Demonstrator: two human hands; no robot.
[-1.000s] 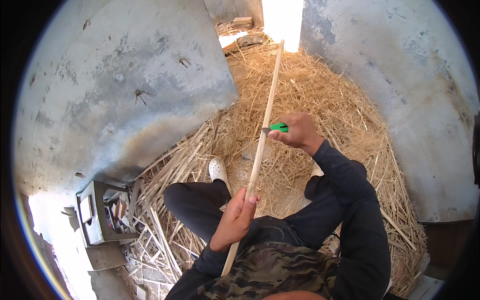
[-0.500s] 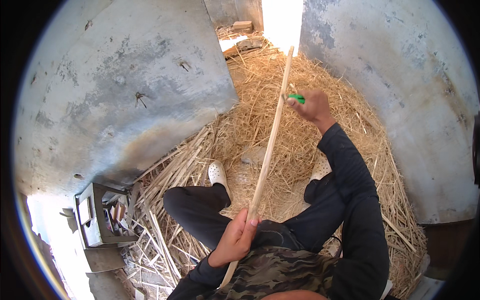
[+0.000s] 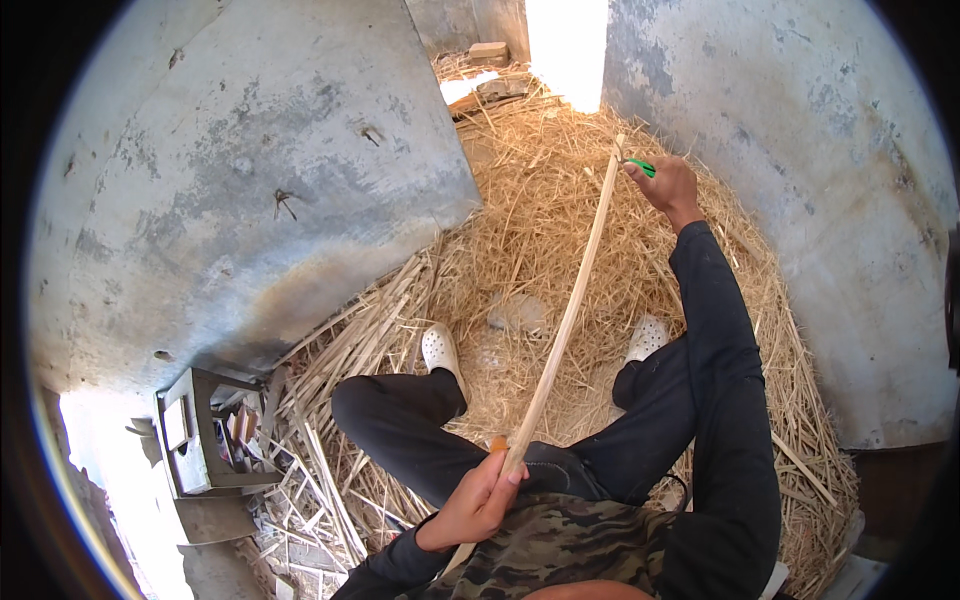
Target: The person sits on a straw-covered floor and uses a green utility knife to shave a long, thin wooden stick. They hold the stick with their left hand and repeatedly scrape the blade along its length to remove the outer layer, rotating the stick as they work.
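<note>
A long pale wooden strip [image 3: 570, 325] runs from my lap up and away to the right, above the straw. My left hand [image 3: 480, 503] is closed around its near part, over my left thigh; a small orange bit shows beside the fingers. Out at the far end, my right hand [image 3: 672, 185] grips a small green-handled tool [image 3: 642, 167]. The tool's thin dark tip meets the strip just below its end; its exact shape is too small to tell. The strip's lower end passes under my left forearm.
Loose straw and shavings [image 3: 540, 190] cover the ground between my feet in white clogs [image 3: 440, 350]. Longer split strips [image 3: 365, 300] lie to the left. Worn grey panels [image 3: 250, 150] stand on both sides. A small wooden box-like stand [image 3: 205, 480] holds odds and ends at lower left.
My right hand with the green-handled tool has moved outward and right, toward the strip's far end. That end has swung right and lower in view. My left hand keeps its grip.
</note>
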